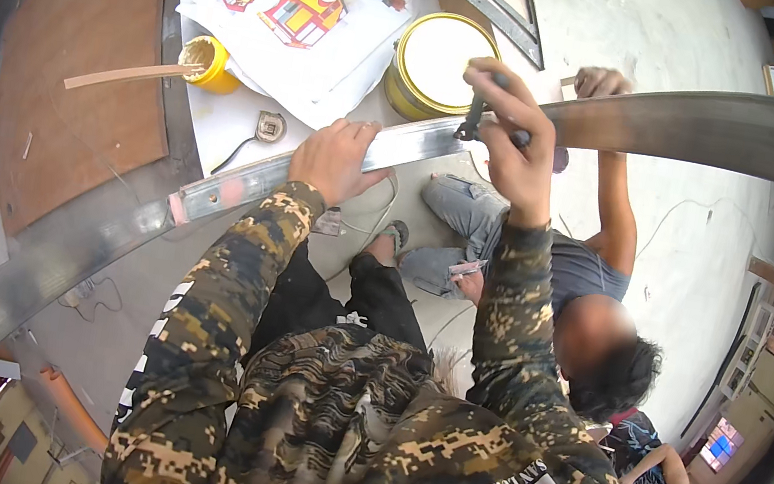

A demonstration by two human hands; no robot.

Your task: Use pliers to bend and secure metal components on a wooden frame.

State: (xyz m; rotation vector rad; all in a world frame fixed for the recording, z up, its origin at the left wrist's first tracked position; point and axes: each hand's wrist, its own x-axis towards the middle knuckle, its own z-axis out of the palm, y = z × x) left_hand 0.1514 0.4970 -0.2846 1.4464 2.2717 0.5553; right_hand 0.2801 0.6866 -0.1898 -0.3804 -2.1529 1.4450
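A long silvery metal channel (pixel 412 145) slants across the view, from the lower left up to the right. My left hand (pixel 334 161) grips its middle, fingers over the far edge and thumb stretched to the right. My right hand (pixel 514 141) is closed around a small black tool (pixel 473 119) with a short bar and rounded ends, its lower end against the channel. My fingers hide part of the tool, so its exact kind cannot be made out. Beyond the channel, a co-worker's hand (pixel 602 83) is raised close to its far edge.
On the white table lie printed drawings (pixel 306 16), a lidded paint can (pixel 444 59), a yellow pot (pixel 211 64) with a wooden stick, a tape measure (pixel 269 127) and a set square (pixel 495 8). A co-worker (pixel 593 285) crouches on the right. Cables (pixel 383 206) trail over the floor.
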